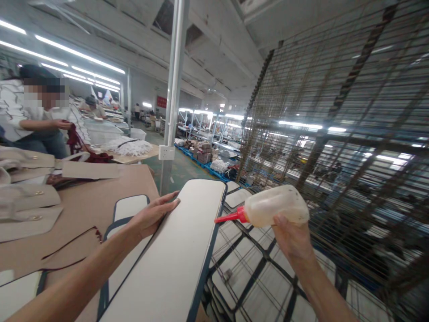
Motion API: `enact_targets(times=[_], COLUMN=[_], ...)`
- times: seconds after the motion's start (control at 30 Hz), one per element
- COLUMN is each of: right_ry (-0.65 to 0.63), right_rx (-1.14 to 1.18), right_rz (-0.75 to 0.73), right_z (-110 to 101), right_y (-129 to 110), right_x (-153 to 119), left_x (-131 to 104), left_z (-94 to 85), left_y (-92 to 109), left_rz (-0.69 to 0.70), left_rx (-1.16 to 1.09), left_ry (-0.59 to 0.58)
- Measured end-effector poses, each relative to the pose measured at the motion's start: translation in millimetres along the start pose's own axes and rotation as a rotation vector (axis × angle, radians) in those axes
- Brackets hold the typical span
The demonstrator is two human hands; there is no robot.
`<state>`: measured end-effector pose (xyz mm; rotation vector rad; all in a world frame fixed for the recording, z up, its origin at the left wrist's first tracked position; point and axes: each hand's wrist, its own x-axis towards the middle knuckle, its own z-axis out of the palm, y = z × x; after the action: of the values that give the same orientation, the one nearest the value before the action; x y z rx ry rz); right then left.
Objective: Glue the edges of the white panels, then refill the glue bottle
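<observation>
A long white panel with rounded corners and a dark blue edge lies tilted in front of me. My left hand grips its left edge, thumb on top and the other fingers partly hidden. In my right hand is a translucent squeeze bottle with a red nozzle, held on its side. The red nozzle tip points left and meets the panel's right edge, where a thin pale line runs along the dark border. Whatever liquid is in the bottle cannot be made out clearly.
Similar white pieces lie on the brown table at left, near beige bag parts. To the right, a wire rack bears more panels, with raised wire shelves behind. A metal post stands ahead; a co-worker handles dark red material.
</observation>
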<state>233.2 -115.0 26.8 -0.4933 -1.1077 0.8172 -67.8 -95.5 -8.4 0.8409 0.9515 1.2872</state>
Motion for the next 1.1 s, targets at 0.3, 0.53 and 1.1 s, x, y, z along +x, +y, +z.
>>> enact_targets(times=[0.3, 0.53, 1.1], right_ry=[-0.041, -0.13, -0.065], right_rx=[-0.021, -0.042, -0.053], right_rz=[0.009, 0.025, 0.08], right_z=[0.4, -12.3, -11.8], right_y=[-1.4, 5.6, 5.6], right_x=[-9.2, -16.0, -34.0], left_x=[3.5, 10.3, 32.1], left_z=[3.8, 5.8, 2.6], left_y=[3.7, 6.5, 6.5], left_rz=[-0.012, -0.017, 0.012], left_rx=[-0.023, -0.029, -0.036], left_ry=[0.036, 0.045, -0.01])
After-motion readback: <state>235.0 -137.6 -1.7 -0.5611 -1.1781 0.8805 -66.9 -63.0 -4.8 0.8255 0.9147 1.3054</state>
